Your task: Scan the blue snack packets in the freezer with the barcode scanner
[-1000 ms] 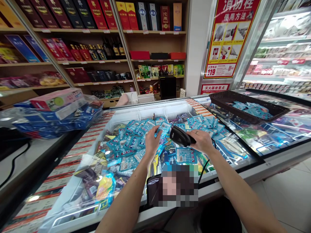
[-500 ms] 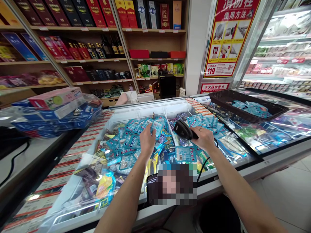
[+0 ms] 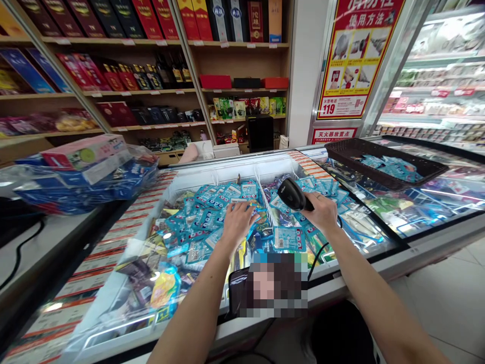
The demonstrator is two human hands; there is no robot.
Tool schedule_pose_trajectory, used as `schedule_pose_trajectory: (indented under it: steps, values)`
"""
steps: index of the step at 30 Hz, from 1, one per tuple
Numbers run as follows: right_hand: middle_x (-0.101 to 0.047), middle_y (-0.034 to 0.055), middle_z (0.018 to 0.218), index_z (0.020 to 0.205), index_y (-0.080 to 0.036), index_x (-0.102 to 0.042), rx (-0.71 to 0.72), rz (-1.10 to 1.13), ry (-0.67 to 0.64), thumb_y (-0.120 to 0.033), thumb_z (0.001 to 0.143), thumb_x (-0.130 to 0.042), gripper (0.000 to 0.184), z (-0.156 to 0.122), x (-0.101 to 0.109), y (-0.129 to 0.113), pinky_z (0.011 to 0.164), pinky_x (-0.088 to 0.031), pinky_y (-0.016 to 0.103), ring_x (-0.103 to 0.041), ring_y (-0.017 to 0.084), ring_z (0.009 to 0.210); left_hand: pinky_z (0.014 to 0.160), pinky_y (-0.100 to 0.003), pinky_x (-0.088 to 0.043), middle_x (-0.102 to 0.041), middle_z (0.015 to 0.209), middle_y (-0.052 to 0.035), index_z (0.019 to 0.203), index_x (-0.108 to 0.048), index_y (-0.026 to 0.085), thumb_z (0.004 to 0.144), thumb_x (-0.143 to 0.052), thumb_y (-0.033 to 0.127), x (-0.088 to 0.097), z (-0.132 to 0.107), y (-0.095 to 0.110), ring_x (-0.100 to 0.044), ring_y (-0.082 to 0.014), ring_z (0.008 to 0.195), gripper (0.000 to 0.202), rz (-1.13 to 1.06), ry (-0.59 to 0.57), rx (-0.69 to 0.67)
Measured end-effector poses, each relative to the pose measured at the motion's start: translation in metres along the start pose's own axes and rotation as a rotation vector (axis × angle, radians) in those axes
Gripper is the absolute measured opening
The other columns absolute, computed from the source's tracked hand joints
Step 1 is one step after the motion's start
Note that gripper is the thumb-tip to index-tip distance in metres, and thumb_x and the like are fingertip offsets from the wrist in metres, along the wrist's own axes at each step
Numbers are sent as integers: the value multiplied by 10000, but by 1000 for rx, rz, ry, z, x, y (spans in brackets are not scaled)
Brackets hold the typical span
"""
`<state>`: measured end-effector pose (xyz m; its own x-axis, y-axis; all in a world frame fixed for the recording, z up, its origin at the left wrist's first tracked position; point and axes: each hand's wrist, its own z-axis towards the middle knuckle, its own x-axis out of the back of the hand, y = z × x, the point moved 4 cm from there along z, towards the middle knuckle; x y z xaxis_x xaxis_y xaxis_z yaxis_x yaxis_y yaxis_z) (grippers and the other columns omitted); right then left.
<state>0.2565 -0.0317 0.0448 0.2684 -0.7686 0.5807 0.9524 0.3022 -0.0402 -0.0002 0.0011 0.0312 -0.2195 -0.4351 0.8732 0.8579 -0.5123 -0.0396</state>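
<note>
Blue snack packets (image 3: 206, 220) lie in a loose pile on the glass top of a chest freezer (image 3: 132, 247). My left hand (image 3: 238, 220) hovers at the right side of this pile, fingers spread, with nothing visible in it. Just beyond its fingertips a packet (image 3: 249, 190) lies with its barcode side up. In my right hand (image 3: 323, 211) is a black barcode scanner (image 3: 292, 194), its head pointing left. A cable trails from its handle. Below the scanner lies a single packet (image 3: 288, 238), and more packets (image 3: 333, 188) are spread behind my right hand.
A dark plastic basket (image 3: 428, 179) holding similar packets sits at the right back. Bagged boxes (image 3: 87, 174) stand at the left. A phone (image 3: 238, 290), partly covered by a blurred patch, lies at the freezer's near edge. Stocked shelves (image 3: 242, 44) rise behind.
My left hand has let go of a packet, which now lies on the pile, and its fingers have spread as it drew slightly nearer. The scanner has shifted slightly right.
</note>
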Motion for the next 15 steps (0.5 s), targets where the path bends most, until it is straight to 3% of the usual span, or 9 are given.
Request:
schedule_pose_trajectory:
  steps: [5,7,11,15]
  values:
    - [-669,42,841,1018,-193,-625,-8,6,8,-397,792,-569,310,0,1,0,634,-365,248,-606,169,758,995,-481,-283,-603,1125,-101,1025,-630,214,880,-449,277,8,0,-13,-503,-264,1094,240,32,73,79]
    - [-667,38,835,1014,-194,-625,-6,12,11,-394,799,-562,300,0,2,0,640,-367,246,-606,167,758,960,-453,-336,-604,1132,-92,1041,-627,222,882,-453,325,9,3,0,-517,-253,1079,257,-89,47,15]
    - [-663,41,820,1017,-191,-625,-12,8,8,-395,794,-567,307,0,2,-1,652,-369,248,-603,173,753,916,-354,-400,-614,1124,-70,1073,-629,241,848,-487,472,3,7,46,-538,-206,1058,352,-463,-101,-241]
    - [-657,40,808,1018,-192,-623,-11,1,-4,-394,786,-574,311,1,3,-1,653,-368,253,-598,177,750,936,-349,-375,-606,1115,-66,1120,-613,257,749,-570,566,-5,5,69,-524,-215,1057,484,-536,-208,-314]
